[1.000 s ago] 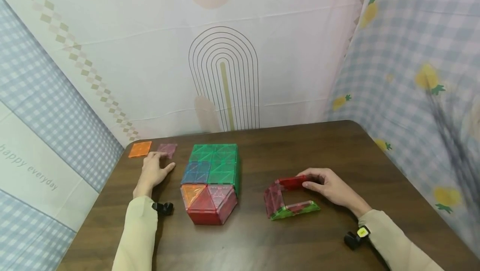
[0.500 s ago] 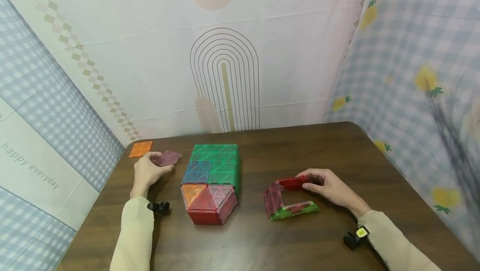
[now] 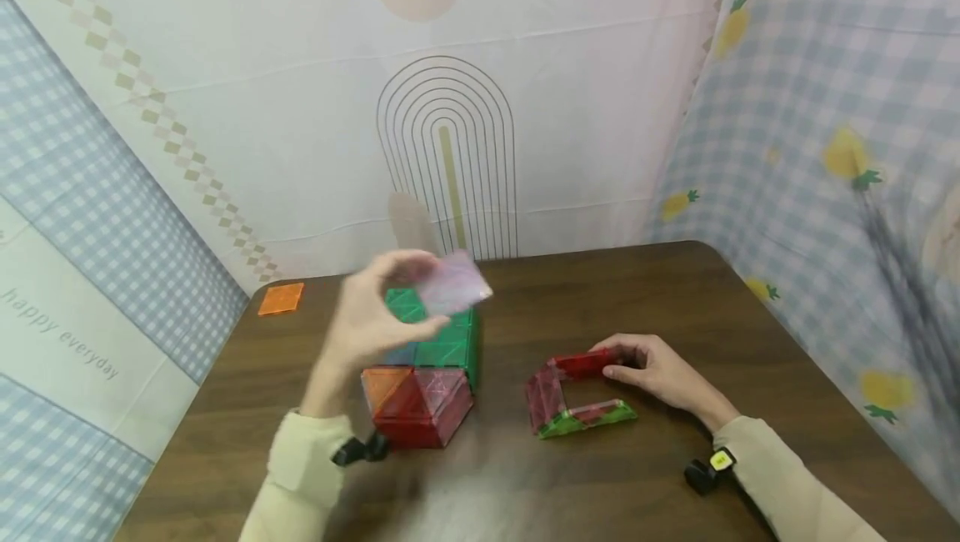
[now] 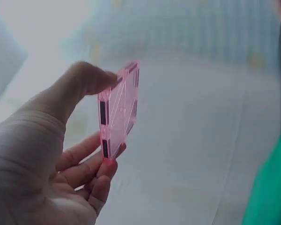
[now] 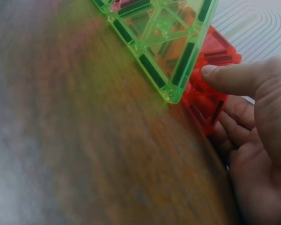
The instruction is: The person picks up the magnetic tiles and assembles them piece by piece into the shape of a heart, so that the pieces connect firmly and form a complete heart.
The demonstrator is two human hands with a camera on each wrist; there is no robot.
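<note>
My left hand (image 3: 371,317) holds a translucent pink square magnetic tile (image 4: 120,110) in the air by its edges, thumb on one side and fingers on the opposite one. It is blurred in the head view, above the block of joined tiles (image 3: 446,350). On the right, my right hand (image 3: 660,371) pinches the end of a red tile (image 5: 208,112) between thumb and fingers. That red tile belongs to a U-shaped row of standing tiles on the table, with a pink tile (image 3: 546,398) at its left and a green triangular tile (image 5: 166,42) at the near side.
An orange square tile (image 3: 281,298) lies flat near the table's far left corner. The joined block has a green top, a blue square partly hidden by my left hand, and an orange, red and pink front. Patterned cloth (image 3: 585,108) hangs behind the brown table (image 3: 540,492).
My left hand has picked up the pink square tile from the far left of the table and carried it up and right, over the block. My right hand has stayed on the red tile.
</note>
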